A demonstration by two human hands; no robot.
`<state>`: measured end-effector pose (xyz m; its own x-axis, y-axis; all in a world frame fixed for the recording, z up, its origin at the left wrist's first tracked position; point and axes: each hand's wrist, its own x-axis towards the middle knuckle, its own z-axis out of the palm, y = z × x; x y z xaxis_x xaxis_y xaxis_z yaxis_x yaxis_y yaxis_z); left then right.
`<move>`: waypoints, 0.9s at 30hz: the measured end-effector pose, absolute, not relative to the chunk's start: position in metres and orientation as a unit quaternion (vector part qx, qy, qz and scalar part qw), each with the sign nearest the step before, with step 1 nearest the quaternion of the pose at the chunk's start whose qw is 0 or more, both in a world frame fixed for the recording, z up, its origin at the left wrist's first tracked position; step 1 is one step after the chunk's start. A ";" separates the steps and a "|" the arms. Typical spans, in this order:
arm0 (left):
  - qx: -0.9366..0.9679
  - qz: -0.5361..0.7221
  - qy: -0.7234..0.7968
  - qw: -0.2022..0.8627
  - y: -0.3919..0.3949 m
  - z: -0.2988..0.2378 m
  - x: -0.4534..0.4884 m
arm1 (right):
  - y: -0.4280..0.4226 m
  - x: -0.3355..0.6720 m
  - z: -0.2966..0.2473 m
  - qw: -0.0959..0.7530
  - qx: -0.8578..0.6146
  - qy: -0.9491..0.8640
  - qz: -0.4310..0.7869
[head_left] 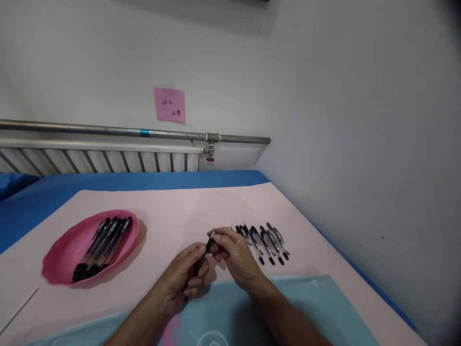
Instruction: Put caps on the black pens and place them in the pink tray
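My left hand [189, 271] is wrapped round a black pen [209, 244], which tilts with its upper end away from me. The thumb and fingers of my right hand [232, 250] pinch that upper end, where a small shiny tip shows. Much of the barrel is hidden in my left palm. Just beyond my right hand, several clear-barrelled pens with black ends [268, 242] lie side by side on the pink sheet [173, 206]. To the left, a bundle of similar black pens [103, 247] rests in a pink oval bowl [54, 262] with a wavy rim.
A light blue cloth [298, 298] lies along the near edge, under my forearms. At the lower left is a thin white stick [18, 311]. Behind the blue table edge [144, 180] are a radiator [97, 161] and a metal pipe [173, 134]; a wall [360, 144] borders the right side.
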<state>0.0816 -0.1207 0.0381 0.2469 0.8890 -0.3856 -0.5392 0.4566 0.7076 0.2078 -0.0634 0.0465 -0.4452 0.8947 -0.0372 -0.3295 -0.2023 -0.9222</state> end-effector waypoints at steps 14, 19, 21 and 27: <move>0.252 0.479 0.399 0.740 -0.122 0.040 0.082 | -0.061 0.208 0.042 0.438 -0.339 -0.496 0.669; 0.247 0.482 0.404 0.737 -0.122 0.039 0.082 | -0.061 0.208 0.043 0.414 -0.321 -0.481 0.703; 0.248 0.485 0.405 0.734 -0.121 0.039 0.082 | -0.061 0.208 0.044 0.419 -0.317 -0.487 0.698; 0.251 0.483 0.414 0.730 -0.121 0.039 0.082 | -0.061 0.208 0.043 0.428 -0.331 -0.485 0.687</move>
<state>0.0824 -0.1212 0.0393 0.1915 0.9122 -0.3621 -0.4970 0.4083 0.7657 0.2080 -0.0611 0.0426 -0.4158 0.9086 -0.0391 -0.2669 -0.1630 -0.9498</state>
